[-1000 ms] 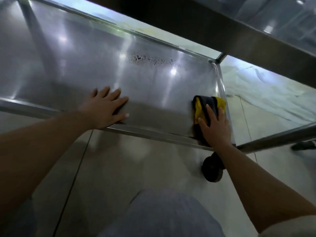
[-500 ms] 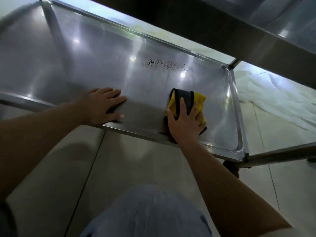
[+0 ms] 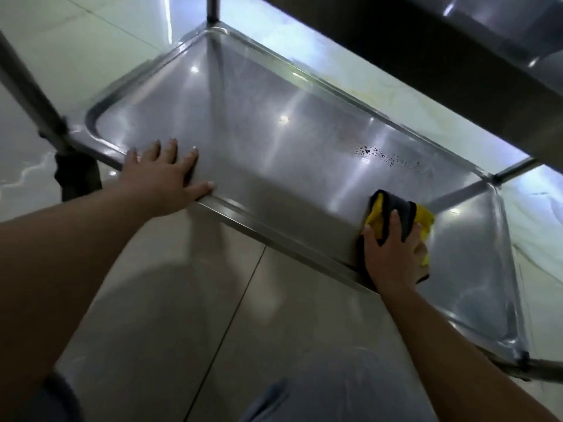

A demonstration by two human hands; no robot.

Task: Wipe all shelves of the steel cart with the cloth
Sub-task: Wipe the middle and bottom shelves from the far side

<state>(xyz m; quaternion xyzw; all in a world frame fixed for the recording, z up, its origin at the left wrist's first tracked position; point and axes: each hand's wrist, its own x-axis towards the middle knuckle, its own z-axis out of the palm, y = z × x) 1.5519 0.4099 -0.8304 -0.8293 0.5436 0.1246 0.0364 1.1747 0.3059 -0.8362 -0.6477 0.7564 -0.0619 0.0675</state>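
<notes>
The steel cart's bottom shelf (image 3: 274, 141) fills the middle of the view, a shiny tray with a raised rim. My right hand (image 3: 393, 254) presses a folded yellow and dark grey cloth (image 3: 396, 208) flat on the shelf, close to its near rim and right of centre. My left hand (image 3: 164, 175) lies flat with spread fingers on the near rim at the left and holds nothing. A patch of dark droplets (image 3: 387, 155) sits on the shelf towards the far rim, beyond the cloth.
The shelf above (image 3: 441, 56) overhangs at the top right. A cart post (image 3: 30, 95) and a black caster (image 3: 77, 175) stand at the left corner. Pale tiled floor (image 3: 189, 300) lies below, and my knee (image 3: 335, 388) shows at the bottom edge.
The view has swung left, so the shelf's left end now shows. My right hand has slid the cloth along the near rim. My left hand stays on the rim.
</notes>
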